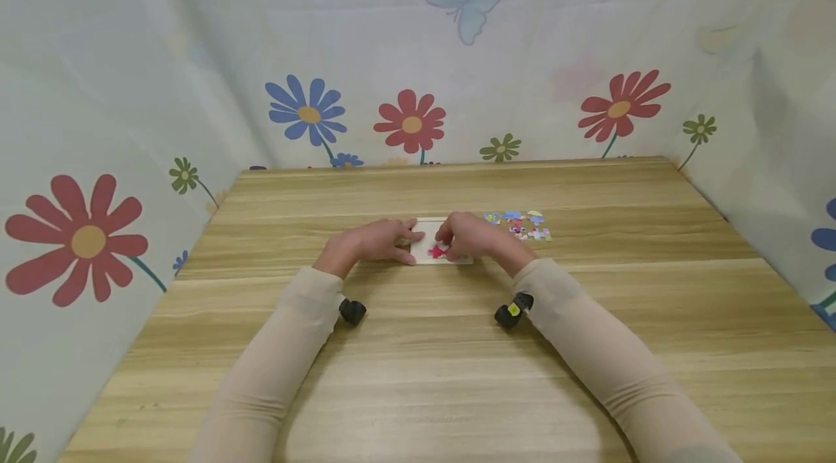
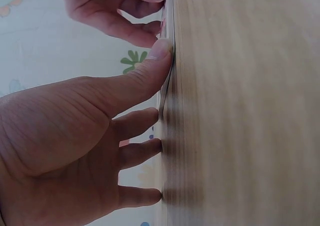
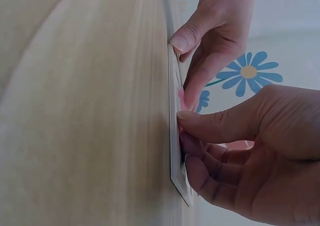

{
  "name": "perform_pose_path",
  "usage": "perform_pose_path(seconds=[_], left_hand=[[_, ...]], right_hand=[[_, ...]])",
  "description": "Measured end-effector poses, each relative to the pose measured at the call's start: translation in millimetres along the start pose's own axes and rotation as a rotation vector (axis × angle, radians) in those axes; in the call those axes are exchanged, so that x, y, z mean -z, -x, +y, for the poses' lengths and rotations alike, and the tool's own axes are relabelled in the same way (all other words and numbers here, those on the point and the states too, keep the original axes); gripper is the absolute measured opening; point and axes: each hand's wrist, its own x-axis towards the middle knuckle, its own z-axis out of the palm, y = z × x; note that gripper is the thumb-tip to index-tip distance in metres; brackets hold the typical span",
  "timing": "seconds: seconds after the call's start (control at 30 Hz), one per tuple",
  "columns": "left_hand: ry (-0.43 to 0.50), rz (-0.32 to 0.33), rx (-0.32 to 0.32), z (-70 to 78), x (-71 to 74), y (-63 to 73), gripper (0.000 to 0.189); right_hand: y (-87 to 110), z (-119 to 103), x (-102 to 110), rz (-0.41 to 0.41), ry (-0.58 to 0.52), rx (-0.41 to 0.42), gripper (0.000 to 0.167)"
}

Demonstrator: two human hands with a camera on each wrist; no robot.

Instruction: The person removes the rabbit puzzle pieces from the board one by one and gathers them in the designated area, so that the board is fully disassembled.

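A small white puzzle tray [image 1: 427,224] lies flat on the wooden table, with a red and pink puzzle piece [image 1: 437,252] in its lower middle. My left hand [image 1: 381,239] steadies the tray's left side, thumb at the near corner. In the left wrist view, the other fingers [image 2: 142,154] reach down, fairly straight, to the surface. Over the tray's right part, my right hand [image 1: 475,233] pinches at a red piece between thumb and curled fingers [image 3: 197,173], which largely cover it. That hand also hides part of the tray.
Several loose puzzle pieces [image 1: 517,231] with colourful prints lie right of the tray, just beyond the right hand. The wooden table [image 1: 418,376] reaches back to a white curtain [image 1: 366,27] printed with flowers. Black wrist cameras [image 1: 353,312] hang below both cuffs.
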Motion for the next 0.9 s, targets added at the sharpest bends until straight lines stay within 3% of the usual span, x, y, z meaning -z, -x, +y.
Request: perform_pose_path(seconds=[0.2,0.7,0.9], left_hand=[[0.005,0.007,-0.002,-0.1,0.7,0.0,0.067],[-0.007,0.007,0.008,0.5,-4.2,-1.3,0.067],[-0.013,-0.002,0.031,0.8,-2.1,-1.3,0.067]], right_hand=[[0.5,-1.9,-1.7,0.012,0.039,0.03,0.036],[5.5,5.3,-4.7,-0.006,-0.04,0.051,0.035],[4.9,8.0,0.0,-0.002,-0.09,0.092,0.025]])
